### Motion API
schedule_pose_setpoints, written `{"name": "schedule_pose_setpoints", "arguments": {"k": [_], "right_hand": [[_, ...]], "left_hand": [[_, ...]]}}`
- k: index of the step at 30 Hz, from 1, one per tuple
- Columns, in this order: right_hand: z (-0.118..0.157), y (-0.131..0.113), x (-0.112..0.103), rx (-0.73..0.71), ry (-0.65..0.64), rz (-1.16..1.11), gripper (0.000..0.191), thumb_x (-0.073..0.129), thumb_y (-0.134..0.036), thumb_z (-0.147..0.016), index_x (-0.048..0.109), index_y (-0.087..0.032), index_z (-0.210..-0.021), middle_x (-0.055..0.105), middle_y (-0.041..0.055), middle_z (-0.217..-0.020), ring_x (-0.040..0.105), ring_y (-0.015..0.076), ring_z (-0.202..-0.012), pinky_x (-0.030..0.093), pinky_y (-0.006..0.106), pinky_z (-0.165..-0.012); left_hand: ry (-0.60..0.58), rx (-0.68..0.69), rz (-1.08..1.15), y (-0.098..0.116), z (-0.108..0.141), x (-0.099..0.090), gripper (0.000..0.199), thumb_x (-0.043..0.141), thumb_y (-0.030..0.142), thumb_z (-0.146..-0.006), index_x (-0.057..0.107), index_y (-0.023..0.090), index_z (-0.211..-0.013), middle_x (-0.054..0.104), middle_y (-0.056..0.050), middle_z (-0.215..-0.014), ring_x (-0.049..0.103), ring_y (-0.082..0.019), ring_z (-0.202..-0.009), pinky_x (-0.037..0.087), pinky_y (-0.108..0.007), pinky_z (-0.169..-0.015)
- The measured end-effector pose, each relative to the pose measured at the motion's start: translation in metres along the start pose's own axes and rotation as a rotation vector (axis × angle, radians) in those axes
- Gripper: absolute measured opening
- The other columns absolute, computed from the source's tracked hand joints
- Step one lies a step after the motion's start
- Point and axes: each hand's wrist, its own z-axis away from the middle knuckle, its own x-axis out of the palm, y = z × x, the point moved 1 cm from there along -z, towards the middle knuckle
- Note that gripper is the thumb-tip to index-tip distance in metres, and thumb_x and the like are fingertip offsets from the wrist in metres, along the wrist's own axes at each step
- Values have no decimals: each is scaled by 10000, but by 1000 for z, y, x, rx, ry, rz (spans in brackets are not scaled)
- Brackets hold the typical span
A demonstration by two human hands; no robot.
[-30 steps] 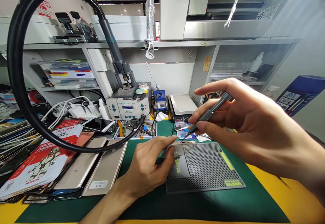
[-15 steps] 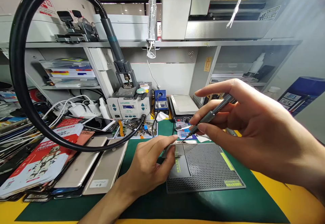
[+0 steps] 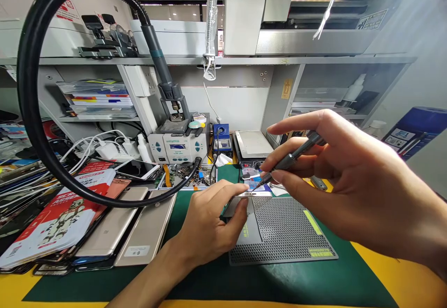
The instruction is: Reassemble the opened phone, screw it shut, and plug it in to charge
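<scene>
My left hand (image 3: 213, 217) is closed on a phone (image 3: 261, 194), thumb in front and fingers behind. The phone's narrow pale edge, with small holes in it, faces me; most of its body is hidden. Between the thumb and fingers of my right hand (image 3: 359, 182) is a slim grey precision screwdriver (image 3: 288, 160), slanting down to the left. Its thin tip meets the phone's edge near the holes; whether it sits in a screw is too small to tell. Beneath both hands lies a grey perforated work mat (image 3: 289, 233).
A green mat (image 3: 195, 275) covers the yellow bench. On the left are stacked phones (image 3: 146, 229) and a red booklet (image 3: 73, 210). Behind stand a hot-air station (image 3: 178, 147) with a looping black hose (image 3: 30, 89), a tray of small parts (image 3: 185, 175) and a heating plate (image 3: 253, 145).
My left hand has shifted slightly right and up along the phone, its thumb now nearer the holes. The screwdriver tip stays at the phone's edge, and my right hand has hardly moved.
</scene>
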Motion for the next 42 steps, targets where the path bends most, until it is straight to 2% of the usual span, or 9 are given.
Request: {"name": "schedule_pose_setpoints", "arguments": {"k": [4,19,26,38,42], "right_hand": [[1,0,-1,6,-3,7,470,646,-148,-852,518,-321,-1271,728,-5,-961,758,164,-782,416,103,-340],[-1,-4,-2,-35,-9,58,423,645,-183,-862,525,-324,-1242,715,-16,-934,752,174,-727,553,196,-473],[0,-5,-2,-20,-22,60,437,647,-178,-867,517,-327,-1256,717,-4,-956,751,194,-738,569,235,-489],[0,-4,-1,-12,-21,33,459,644,-146,-847,517,-319,-1253,703,-23,-949,747,160,-759,595,188,-570],[0,-4,-1,-14,-17,27,432,644,-164,-864,518,-314,-1248,712,-12,-962,749,170,-759,611,214,-591]], "left_hand": [[5,-7,27,1,-3,1,166,600,157,-945,669,154,-1096,703,-37,-927,629,-127,-780,488,-259,-705],[-15,-22,55,5,-5,2,106,582,154,-944,641,171,-1031,675,-26,-920,618,-127,-792,474,-259,-714],[-45,-119,101,7,-8,3,42,583,206,-941,614,193,-966,642,3,-871,588,-123,-746,441,-269,-680],[-64,-143,139,10,-11,4,38,564,210,-957,592,190,-940,601,16,-848,550,-110,-719,407,-260,-662],[-52,-134,151,10,-12,4,37,563,190,-959,597,192,-945,609,7,-870,559,-116,-748,421,-263,-683]]}}
